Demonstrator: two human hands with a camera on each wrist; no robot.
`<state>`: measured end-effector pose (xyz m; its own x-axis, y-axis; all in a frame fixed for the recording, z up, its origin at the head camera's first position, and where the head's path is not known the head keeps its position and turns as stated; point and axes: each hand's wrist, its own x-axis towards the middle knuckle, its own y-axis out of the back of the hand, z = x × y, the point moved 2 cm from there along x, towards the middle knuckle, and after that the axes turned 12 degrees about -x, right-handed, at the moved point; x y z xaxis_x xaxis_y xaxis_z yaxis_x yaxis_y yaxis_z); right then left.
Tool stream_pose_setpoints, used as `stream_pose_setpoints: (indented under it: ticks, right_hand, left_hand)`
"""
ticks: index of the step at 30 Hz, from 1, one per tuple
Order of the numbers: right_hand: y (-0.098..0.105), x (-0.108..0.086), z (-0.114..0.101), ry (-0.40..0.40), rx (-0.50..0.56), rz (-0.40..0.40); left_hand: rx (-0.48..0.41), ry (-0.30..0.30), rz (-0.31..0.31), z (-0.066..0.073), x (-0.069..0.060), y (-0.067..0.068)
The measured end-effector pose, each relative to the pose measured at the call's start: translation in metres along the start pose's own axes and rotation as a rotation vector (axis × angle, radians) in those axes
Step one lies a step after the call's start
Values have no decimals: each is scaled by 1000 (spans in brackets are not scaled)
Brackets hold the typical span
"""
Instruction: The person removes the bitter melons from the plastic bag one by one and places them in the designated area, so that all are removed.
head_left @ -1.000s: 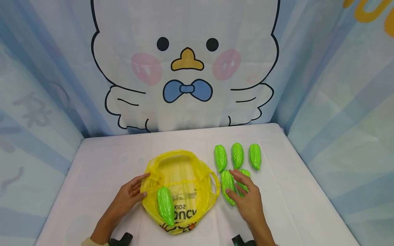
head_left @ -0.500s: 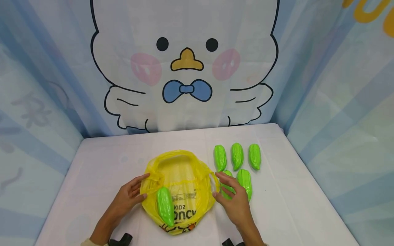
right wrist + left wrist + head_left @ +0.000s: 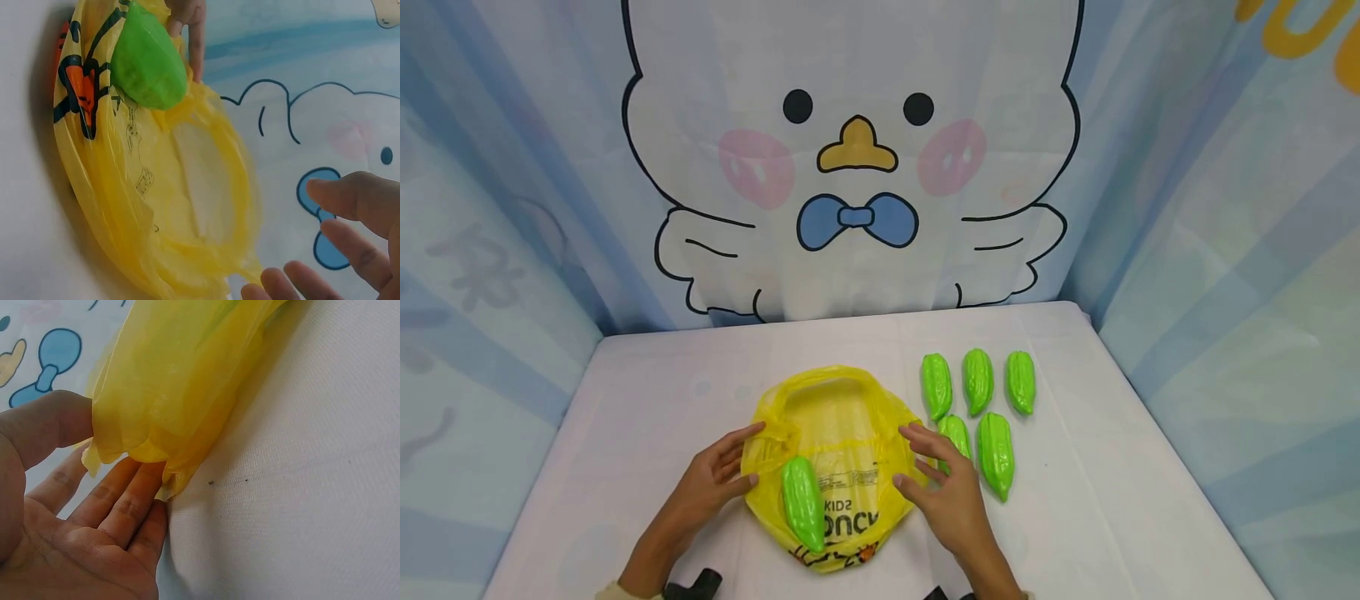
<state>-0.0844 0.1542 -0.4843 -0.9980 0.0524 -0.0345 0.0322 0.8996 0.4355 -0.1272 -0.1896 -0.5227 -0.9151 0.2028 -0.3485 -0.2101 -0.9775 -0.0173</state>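
A yellow plastic bag [image 3: 850, 450] lies spread on the table, its mouth facing up. On its front part lies a glossy green, ridged toy vegetable [image 3: 803, 504], cucumber-like in shape. At the bag's left edge is my left hand [image 3: 718, 475]; in the left wrist view its thumb [image 3: 62, 422] and loosely extended fingers [image 3: 119, 503] stand on either side of the plastic. My right hand [image 3: 951, 492] is at the bag's right edge, thumb and fingers apart, nothing between them in the right wrist view. It partly covers another green toy vegetable [image 3: 955, 437].
Right of the bag, several more green toy vegetables stand in two rows, including one at the front right [image 3: 996, 454] and one at the back right [image 3: 1021, 382]. A white cloth covers the table [image 3: 1112, 500]. Printed curtains [image 3: 857, 275] rise behind and at both sides.
My right hand has moved left, from over the front-row green toy vegetables to the bag's right edge. The left hand, the bag and the toy on it have stayed put.
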Motion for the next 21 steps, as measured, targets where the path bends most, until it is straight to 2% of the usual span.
stream_pose_setpoints:
  ticks: [7, 14, 21]
  right_hand:
    - [-15, -4, -3, -2, -6, -63]
    - [-26, -4, -7, 49, -9, -125]
    - [-39, -5, -4, 80, -6, -196]
  left_hand:
    - [4, -2, -4, -1, 0, 1]
    - [-14, 0, -6, -1, 0, 1]
    - [5, 6, 4, 0, -1, 0]
